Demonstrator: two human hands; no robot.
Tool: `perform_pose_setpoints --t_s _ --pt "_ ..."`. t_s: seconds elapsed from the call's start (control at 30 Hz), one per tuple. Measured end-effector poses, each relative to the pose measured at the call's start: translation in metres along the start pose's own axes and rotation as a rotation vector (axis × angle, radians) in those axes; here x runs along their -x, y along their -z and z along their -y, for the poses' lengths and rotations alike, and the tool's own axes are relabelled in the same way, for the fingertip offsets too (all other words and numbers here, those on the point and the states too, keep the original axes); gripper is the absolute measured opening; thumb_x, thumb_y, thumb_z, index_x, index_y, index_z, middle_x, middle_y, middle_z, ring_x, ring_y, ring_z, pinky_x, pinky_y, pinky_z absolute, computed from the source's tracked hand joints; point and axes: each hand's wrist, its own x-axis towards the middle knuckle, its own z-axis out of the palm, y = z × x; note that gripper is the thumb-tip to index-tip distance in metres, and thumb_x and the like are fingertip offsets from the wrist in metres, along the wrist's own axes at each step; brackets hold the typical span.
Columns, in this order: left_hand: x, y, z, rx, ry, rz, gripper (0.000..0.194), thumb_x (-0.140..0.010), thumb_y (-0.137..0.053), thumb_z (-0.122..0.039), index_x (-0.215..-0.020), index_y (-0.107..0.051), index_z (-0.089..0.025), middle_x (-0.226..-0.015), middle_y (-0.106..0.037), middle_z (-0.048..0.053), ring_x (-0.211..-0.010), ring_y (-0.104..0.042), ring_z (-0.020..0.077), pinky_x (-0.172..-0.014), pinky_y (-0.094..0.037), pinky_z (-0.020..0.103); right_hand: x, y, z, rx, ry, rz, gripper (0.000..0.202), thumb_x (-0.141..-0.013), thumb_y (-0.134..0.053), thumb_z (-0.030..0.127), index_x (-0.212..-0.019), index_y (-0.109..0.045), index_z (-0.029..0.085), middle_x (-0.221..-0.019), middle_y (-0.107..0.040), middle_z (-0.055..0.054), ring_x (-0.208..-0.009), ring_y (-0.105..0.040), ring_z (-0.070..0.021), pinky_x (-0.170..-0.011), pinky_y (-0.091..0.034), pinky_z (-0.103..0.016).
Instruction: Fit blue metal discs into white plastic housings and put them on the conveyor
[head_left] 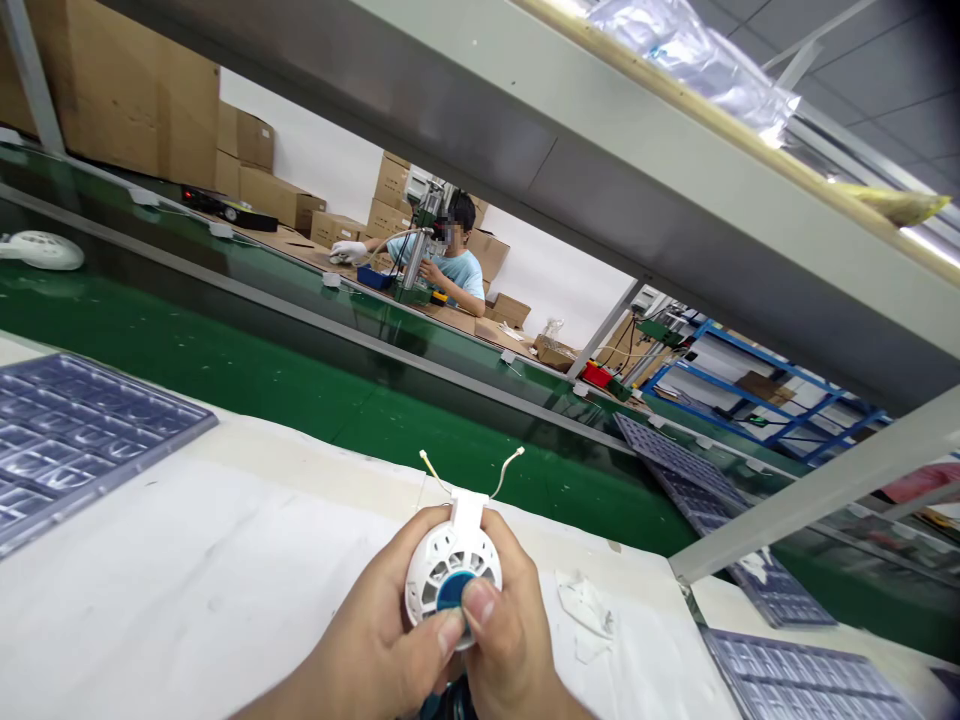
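Held over the white-covered table is a white round fan head (439, 548) with vent slots and a short white neck pointing away from me. A blue disc (451, 588) sits at its centre. Two thin wires (504, 474) with small white plugs spread out from beyond the neck. My left hand (390, 615) wraps the fan head's left side, its thumb at the lower edge of the disc. On the other side my right hand (517, 625) grips it, the thumb pressing on the blue disc. The fingers underneath are hidden.
A blister tray (97, 440) lies at left, with more trays (802, 680) at right. A crumpled white scrap (585, 605) is right of my hands. Beyond runs a green conveyor belt (322, 385) carrying a white part (46, 250). A shelf (600, 190) hangs overhead; a co-worker (461, 275) sits opposite.
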Motion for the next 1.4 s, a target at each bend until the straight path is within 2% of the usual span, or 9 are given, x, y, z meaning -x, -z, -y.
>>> perform_pose_setpoints --t_s 0.33,0.47,0.57,0.7,0.83,0.97,1.07,1.23,1.4 --pt "0.003 -0.001 -0.008 0.100 -0.044 -0.059 0.057 -0.069 -0.082 -0.046 -0.119 -0.061 -0.025 -0.071 -0.058 -0.001 -0.059 -0.048 0.0140 -0.057 -0.043 0.026 0.003 -0.002 0.011 -0.030 -0.103 0.025 0.064 -0.072 -0.068 0.069 -0.113 -0.059 0.021 -0.075 -0.056 -0.001 -0.059 -0.052 -0.0162 -0.055 -0.045 -0.026" --pt "-0.004 0.009 0.000 0.059 0.048 0.031 0.064 -0.072 -0.080 -0.049 -0.125 -0.055 -0.023 -0.070 -0.059 -0.001 -0.053 -0.047 0.0115 -0.048 -0.038 0.021 -0.002 0.000 0.005 0.003 -0.085 0.024 0.061 -0.079 -0.064 0.070 -0.114 -0.058 0.021 -0.068 -0.059 -0.001 -0.050 -0.056 -0.0161 -0.043 -0.042 -0.024" --pt "-0.019 0.014 0.006 0.154 0.134 -0.061 0.058 -0.076 -0.075 -0.051 -0.120 -0.055 -0.017 -0.064 -0.059 -0.001 -0.048 -0.049 0.0115 -0.042 -0.036 0.019 -0.017 0.007 -0.005 0.023 -0.183 0.075 0.057 -0.088 -0.053 0.070 -0.111 -0.057 0.019 -0.064 -0.062 -0.001 -0.044 -0.059 -0.0165 -0.039 -0.042 -0.023" --pt "-0.038 0.017 0.012 0.216 0.223 -0.286 0.034 -0.091 -0.058 -0.044 -0.109 -0.055 -0.015 -0.076 -0.063 0.004 -0.052 -0.054 0.0108 -0.044 -0.042 0.019 -0.037 0.031 -0.010 0.271 -0.112 -0.194 0.057 -0.091 -0.046 0.071 -0.109 -0.060 0.018 -0.091 -0.071 -0.008 -0.082 -0.071 -0.0226 -0.067 -0.056 -0.030" --pt "-0.046 0.024 0.013 0.179 0.272 -0.414 0.039 -0.097 -0.045 -0.045 -0.117 -0.051 -0.011 -0.100 -0.067 0.014 -0.057 -0.057 0.0099 -0.054 -0.049 0.023 -0.050 0.064 -0.006 0.538 -0.085 -0.336 0.048 -0.095 -0.042 0.060 -0.114 -0.061 0.020 -0.120 -0.068 -0.012 -0.109 -0.066 -0.0256 -0.088 -0.051 -0.036" --pt "-0.046 0.032 0.014 -0.049 0.228 -0.426 0.047 -0.094 -0.048 -0.052 -0.122 -0.052 -0.014 -0.114 -0.067 0.018 -0.066 -0.064 0.0167 -0.062 -0.054 0.031 -0.061 0.088 -0.011 0.688 -0.148 -0.254 0.026 -0.090 -0.053 0.038 -0.103 -0.066 0.020 -0.103 -0.072 -0.009 -0.096 -0.067 -0.0259 -0.081 -0.050 -0.036" --pt "-0.045 0.037 0.020 -0.343 0.124 -0.409 0.044 -0.087 -0.060 -0.052 -0.117 -0.062 -0.020 -0.122 -0.066 0.016 -0.102 -0.066 0.0303 -0.087 -0.053 0.040 -0.066 0.096 -0.024 0.829 -0.176 -0.144 0.021 -0.087 -0.056 0.028 -0.097 -0.071 0.019 -0.094 -0.072 -0.008 -0.088 -0.066 -0.0260 -0.079 -0.048 -0.038" --pt "-0.042 0.047 0.042 -0.751 0.011 -0.184 0.061 -0.081 -0.070 -0.050 -0.135 -0.061 -0.025 -0.154 -0.047 0.013 -0.146 -0.031 0.0380 -0.120 -0.020 0.056 -0.066 0.095 -0.038 0.972 -0.112 0.026 0.031 -0.091 -0.056 0.028 -0.114 -0.073 0.018 -0.119 -0.068 -0.014 -0.112 -0.056 -0.0311 -0.100 -0.038 -0.046" --pt "-0.043 0.056 0.053 -0.991 0.034 -0.028 0.085 -0.081 -0.068 -0.054 -0.154 -0.037 -0.023 -0.166 -0.026 0.013 -0.151 -0.019 0.0399 -0.121 -0.017 0.060 -0.062 0.089 -0.025 0.939 -0.050 0.252 0.035 -0.092 -0.054 0.021 -0.122 -0.071 0.028 -0.129 -0.069 -0.003 -0.122 -0.053 -0.0283 -0.107 -0.036 -0.043"
